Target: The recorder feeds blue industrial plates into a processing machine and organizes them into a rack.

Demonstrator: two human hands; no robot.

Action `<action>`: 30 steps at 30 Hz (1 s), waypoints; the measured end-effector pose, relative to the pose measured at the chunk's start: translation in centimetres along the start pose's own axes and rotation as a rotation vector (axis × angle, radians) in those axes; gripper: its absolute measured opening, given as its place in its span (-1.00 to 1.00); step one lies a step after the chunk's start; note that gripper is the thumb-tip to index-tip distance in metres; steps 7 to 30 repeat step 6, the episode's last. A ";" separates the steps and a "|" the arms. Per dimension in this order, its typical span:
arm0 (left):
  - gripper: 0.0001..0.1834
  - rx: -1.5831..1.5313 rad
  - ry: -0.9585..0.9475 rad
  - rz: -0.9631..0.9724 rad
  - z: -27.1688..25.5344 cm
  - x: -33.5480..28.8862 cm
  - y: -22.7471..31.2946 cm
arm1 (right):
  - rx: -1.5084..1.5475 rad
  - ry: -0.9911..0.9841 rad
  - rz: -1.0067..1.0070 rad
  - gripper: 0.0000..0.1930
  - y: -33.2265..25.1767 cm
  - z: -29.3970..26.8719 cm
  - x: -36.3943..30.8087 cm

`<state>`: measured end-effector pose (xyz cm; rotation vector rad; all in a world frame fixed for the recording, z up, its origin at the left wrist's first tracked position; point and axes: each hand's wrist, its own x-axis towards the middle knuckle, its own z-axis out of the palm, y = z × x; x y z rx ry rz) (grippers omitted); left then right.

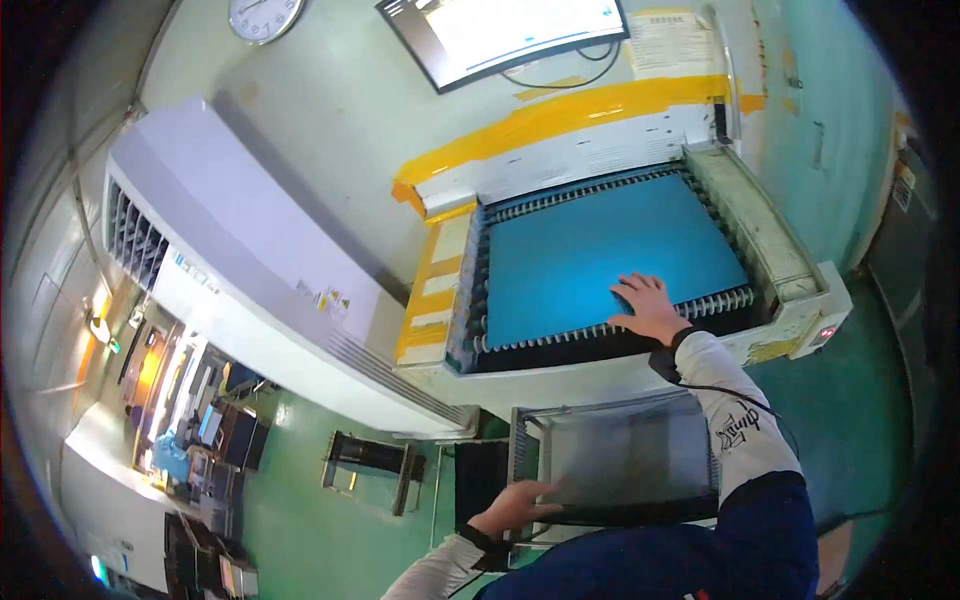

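Note:
A large flat blue panel (600, 262) lies on the roller bed (600, 327) of a conveyor machine in front of me. My right hand (648, 308) is over the near right part of the panel, its fingers spread and apparently resting on the surface. Lower down, my left hand (515, 507) is beside the left side of a grey slotted rack (517, 450), fingers stretched out and slightly blurred. Nothing shows in its grasp. Inside the rack a greyish sheet surface (630, 455) is visible, its near edge dark.
A tall white air conditioner (250, 230) stands left of the machine. Yellow tape (570, 112) covers the machine's back edge, below a wall screen (520, 35). A small dark stand (370, 455) is on the green floor (300, 530). Red lights show on the machine's right corner (823, 335).

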<state>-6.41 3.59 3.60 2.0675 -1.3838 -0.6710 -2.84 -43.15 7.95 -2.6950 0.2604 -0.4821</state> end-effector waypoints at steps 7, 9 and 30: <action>-0.54 0.010 0.005 -0.204 1.9 -1.8 -0.2 | -0.033 -0.115 0.027 -0.21 -1.0 -0.8 1.6; -0.54 0.010 0.005 -0.204 1.9 -1.8 -0.2 | -0.033 -0.115 0.027 -0.21 -1.0 -0.8 1.6; -0.54 0.010 0.005 -0.204 1.9 -1.8 -0.2 | -0.033 -0.115 0.027 -0.21 -1.0 -0.8 1.6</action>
